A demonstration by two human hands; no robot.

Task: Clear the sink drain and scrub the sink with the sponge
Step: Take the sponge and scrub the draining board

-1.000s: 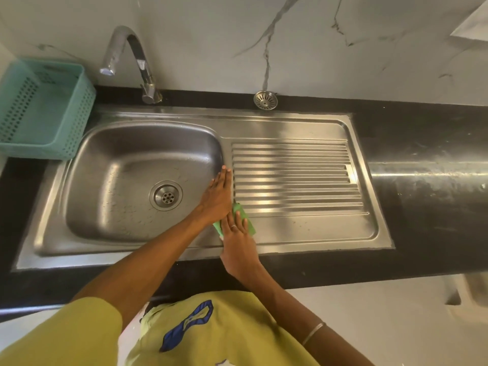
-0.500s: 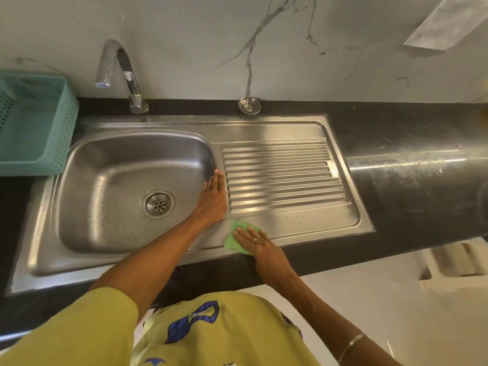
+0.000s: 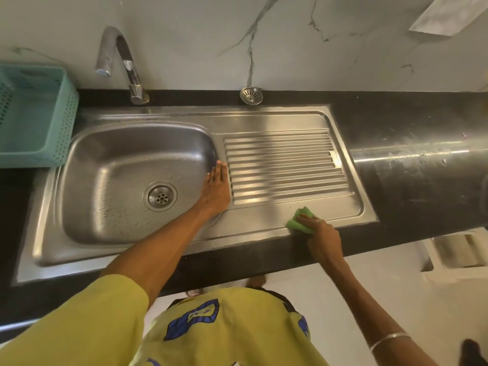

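Note:
A stainless steel sink [image 3: 87, 180] with a ribbed drainboard [image 3: 285, 167] on its right fills the dark counter. The round drain [image 3: 160, 196] sits in the basin floor. My left hand [image 3: 215, 190] lies flat with straight fingers on the strip between basin and drainboard. A green sponge [image 3: 299, 220] lies on the flat front part of the drainboard, near its front rim. My right hand [image 3: 320, 235] holds the sponge from the near side, fingers pressed on top of it. A loose metal strainer [image 3: 251, 95] leans at the back wall behind the drainboard.
A curved chrome tap [image 3: 124, 64] stands behind the basin. A teal perforated plastic basket [image 3: 34, 114] sits on the counter at the left. Dark counter [image 3: 422, 167] stretches to the right of the sink. Pale floor shows below the counter's front edge.
My right hand has slid the sponge to the right along the front of the drainboard, away from my left hand. My left hand has stayed on the basin's right rim.

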